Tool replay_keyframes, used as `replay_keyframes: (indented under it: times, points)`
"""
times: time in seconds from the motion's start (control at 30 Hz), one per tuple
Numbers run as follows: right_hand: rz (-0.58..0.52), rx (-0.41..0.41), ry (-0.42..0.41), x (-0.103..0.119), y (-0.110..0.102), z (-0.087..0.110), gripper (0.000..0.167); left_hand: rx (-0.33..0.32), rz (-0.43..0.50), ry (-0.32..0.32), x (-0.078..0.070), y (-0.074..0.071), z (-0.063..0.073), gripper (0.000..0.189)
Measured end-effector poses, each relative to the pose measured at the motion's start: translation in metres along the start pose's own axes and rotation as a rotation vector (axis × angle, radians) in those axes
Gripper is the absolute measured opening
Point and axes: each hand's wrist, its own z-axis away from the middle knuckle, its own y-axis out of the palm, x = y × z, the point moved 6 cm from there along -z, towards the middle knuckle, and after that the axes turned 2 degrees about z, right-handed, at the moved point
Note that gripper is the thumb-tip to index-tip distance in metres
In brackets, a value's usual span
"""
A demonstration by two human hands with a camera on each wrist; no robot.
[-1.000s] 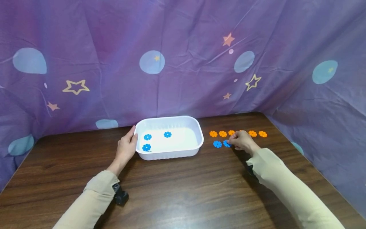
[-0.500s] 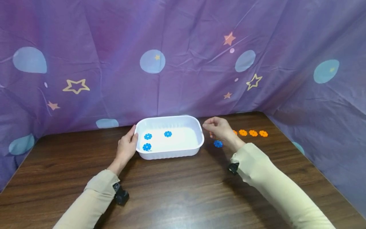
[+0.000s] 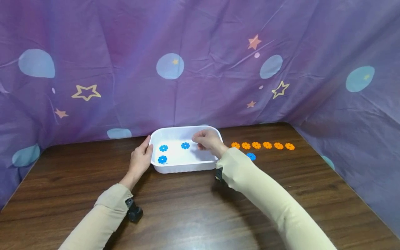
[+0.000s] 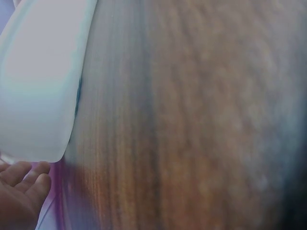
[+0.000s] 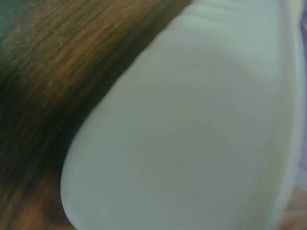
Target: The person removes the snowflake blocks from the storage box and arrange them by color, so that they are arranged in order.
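Observation:
My left hand (image 3: 140, 158) holds the left end of a white plastic tray (image 3: 184, 167), thumb at the rim. In the left wrist view its fingertips (image 4: 41, 179) lie against the tray's end. Three blue flower-shaped discs (image 3: 185, 146) lie apart inside the tray. Over the tray's right half hovers my right hand (image 3: 208, 140), thumb and index fingertips brought together; I cannot tell what is between them. Another blue disc (image 3: 251, 156) lies on the table, partly behind the right sleeve. The right wrist view shows mostly the tray's pale outer wall (image 5: 182, 120).
Several orange flower-shaped discs (image 3: 267, 145) lie in a row right of the tray on the brown wooden table (image 3: 181, 208). A purple patterned cloth (image 3: 140, 86) hangs close behind the tray. Black cameras (image 3: 134, 211) sit at both wrists.
The right hand has left the blue discs on the table and moved left, past the tray's right rim, to above its inside. The left hand stays on the tray.

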Motion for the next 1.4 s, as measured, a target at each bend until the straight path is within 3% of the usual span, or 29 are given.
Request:
replay_keyframes:
  times: [0.27,0.47,0.97,1.23,1.4]
  points:
    - [0.014,0.015,0.064,-0.01,0.019,-0.009,0.021,-0.003,-0.002,0.006,-0.003,0.001,0.001,0.047]
    - [0.099,0.001,0.084,-0.016,0.024,-0.014,0.022,0.004,-0.002,0.003,-0.003,0.003,0.001,0.048]
    - [0.178,-0.016,0.057,-0.02,0.031,-0.017,0.03,-0.007,-0.005,0.012,0.0,0.0,0.001,0.047]
    - [0.379,-0.048,0.0,-0.014,0.032,-0.019,0.032,-0.002,-0.006,0.011,0.0,0.0,0.001,0.047]
    - [0.445,-0.061,-0.003,-0.015,0.033,-0.022,0.028,0.014,0.003,0.006,0.001,0.0,0.001,0.048]
